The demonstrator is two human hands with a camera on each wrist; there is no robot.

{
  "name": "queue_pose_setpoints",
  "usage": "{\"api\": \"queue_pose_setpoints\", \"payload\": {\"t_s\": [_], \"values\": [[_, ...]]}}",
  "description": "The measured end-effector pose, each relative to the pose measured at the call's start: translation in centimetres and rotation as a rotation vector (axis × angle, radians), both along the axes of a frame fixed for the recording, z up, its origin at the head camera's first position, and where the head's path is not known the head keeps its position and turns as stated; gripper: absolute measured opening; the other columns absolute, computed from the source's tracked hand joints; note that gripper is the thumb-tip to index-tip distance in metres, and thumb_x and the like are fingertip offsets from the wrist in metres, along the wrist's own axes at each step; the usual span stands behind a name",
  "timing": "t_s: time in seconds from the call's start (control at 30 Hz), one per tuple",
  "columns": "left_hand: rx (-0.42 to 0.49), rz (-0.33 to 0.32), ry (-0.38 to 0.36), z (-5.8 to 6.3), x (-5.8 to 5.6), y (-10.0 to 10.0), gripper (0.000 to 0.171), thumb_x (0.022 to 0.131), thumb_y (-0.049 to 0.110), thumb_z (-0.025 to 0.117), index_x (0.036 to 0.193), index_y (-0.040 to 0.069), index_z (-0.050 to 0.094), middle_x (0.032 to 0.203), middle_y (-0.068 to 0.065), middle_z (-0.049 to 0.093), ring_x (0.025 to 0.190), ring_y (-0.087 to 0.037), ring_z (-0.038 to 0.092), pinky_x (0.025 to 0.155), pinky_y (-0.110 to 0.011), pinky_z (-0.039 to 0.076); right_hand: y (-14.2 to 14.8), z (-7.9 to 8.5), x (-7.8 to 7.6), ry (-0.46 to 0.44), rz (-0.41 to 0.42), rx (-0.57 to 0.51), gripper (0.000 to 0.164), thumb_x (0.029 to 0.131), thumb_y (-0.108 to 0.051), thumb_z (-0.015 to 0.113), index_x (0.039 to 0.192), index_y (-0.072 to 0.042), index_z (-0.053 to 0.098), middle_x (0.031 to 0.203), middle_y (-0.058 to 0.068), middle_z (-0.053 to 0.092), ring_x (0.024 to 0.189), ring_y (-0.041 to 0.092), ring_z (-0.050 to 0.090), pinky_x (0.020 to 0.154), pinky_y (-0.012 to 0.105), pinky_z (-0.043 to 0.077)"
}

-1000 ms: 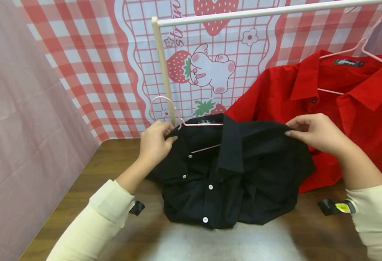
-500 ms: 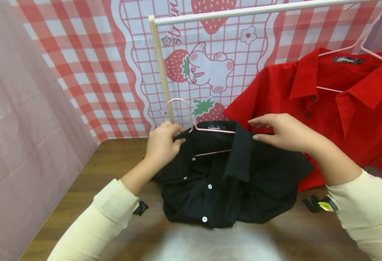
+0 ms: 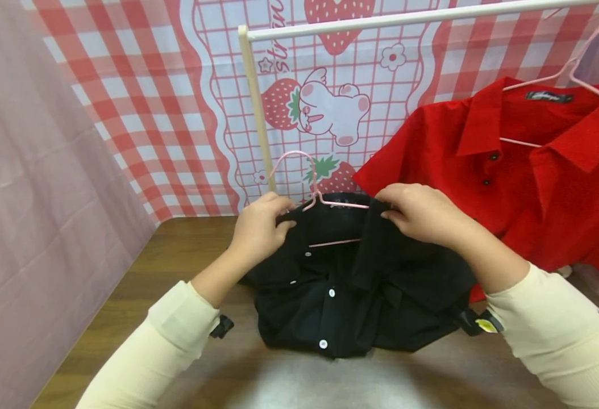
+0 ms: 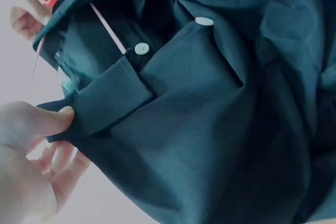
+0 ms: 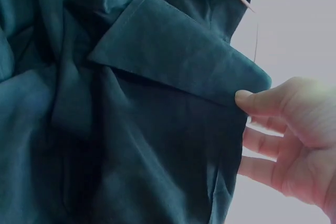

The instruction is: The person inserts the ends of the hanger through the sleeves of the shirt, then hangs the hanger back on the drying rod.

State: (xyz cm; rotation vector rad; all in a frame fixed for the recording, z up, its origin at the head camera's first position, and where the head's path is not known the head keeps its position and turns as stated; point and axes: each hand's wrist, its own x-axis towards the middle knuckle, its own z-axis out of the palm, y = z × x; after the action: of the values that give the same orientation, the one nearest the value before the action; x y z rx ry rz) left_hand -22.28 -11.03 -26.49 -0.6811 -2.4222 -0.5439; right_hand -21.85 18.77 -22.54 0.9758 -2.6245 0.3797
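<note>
A black button-up shirt (image 3: 353,312) with white buttons hangs on a pink wire hanger (image 3: 344,204), its lower part bunched over the wooden table (image 3: 125,318). The hanger's hook rises from the collar, below the rack's rail. My left hand (image 3: 260,226) pinches the shirt at the left side of the collar; in the left wrist view its thumb (image 4: 62,120) presses on the collar flap. On the other side, my right hand (image 3: 424,215) pinches the shirt where collar meets shoulder. The right wrist view shows that thumb (image 5: 251,101) at the collar's edge, other fingers behind the cloth.
A white rail (image 3: 381,24) on a pale wooden post (image 3: 256,108) runs across the back. From it a red shirt (image 3: 432,142) hangs on another pink hanger at the right. Behind is a strawberry-print cloth (image 3: 161,102); a pink curtain (image 3: 49,199) borders the left.
My right hand has left the shirt's right shoulder, moved left, and now pinches near the collar. My left hand has shifted slightly right, and the hanger's hook has moved right and stands more upright.
</note>
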Motion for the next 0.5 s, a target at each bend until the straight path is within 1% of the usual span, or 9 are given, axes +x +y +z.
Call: {"api": "queue_pose_setpoints", "payload": {"t_s": [0.1, 0.27, 0.37, 0.5], "values": [[-0.015, -0.015, -0.012, -0.1, 0.0, -0.6, 0.022, 0.080, 0.009, 0.079, 0.102, 0.009, 0.073, 0.090, -0.005, 0.066, 0.080, -0.020, 0.063, 0.069, -0.037, 0.053, 0.6, 0.0, -0.1, 0.020, -0.010, 0.000, 0.031, 0.080, -0.004, 0.077, 0.109, -0.001, 0.067, 0.099, 0.014, 0.069, 0.077, 0.025, 0.061, 0.075, 0.049, 0.055], [-0.058, -0.022, -0.030, -0.1, -0.2, -1.3, 0.022, 0.082, 0.009, 0.079, 0.103, 0.008, 0.073, 0.093, -0.005, 0.068, 0.079, -0.019, 0.063, 0.071, -0.036, 0.053, 1.3, 0.0, -0.1, 0.037, 0.014, -0.028, 0.030, 0.079, -0.002, 0.078, 0.107, 0.001, 0.067, 0.095, 0.014, 0.069, 0.076, 0.025, 0.061, 0.075, 0.049, 0.055], [-0.081, -0.027, -0.023, 0.0, -0.4, -1.4, 0.021, 0.082, 0.009, 0.078, 0.102, 0.007, 0.073, 0.095, -0.006, 0.069, 0.083, -0.021, 0.065, 0.074, -0.037, 0.054, 1.7, 0.2, 0.0, -0.001, 0.021, -0.018, 0.029, 0.080, -0.004, 0.078, 0.107, 0.000, 0.067, 0.094, 0.012, 0.069, 0.076, 0.023, 0.061, 0.074, 0.047, 0.055], [-0.103, -0.026, 0.002, 0.3, -0.4, -1.7, 0.018, 0.082, 0.008, 0.078, 0.100, 0.006, 0.072, 0.096, -0.008, 0.070, 0.089, -0.025, 0.067, 0.078, -0.041, 0.055, 2.8, 0.7, -0.1, -0.075, -0.007, 0.048, 0.035, 0.079, -0.009, 0.080, 0.111, -0.003, 0.069, 0.098, 0.009, 0.070, 0.080, 0.021, 0.062, 0.072, 0.043, 0.055]]}}
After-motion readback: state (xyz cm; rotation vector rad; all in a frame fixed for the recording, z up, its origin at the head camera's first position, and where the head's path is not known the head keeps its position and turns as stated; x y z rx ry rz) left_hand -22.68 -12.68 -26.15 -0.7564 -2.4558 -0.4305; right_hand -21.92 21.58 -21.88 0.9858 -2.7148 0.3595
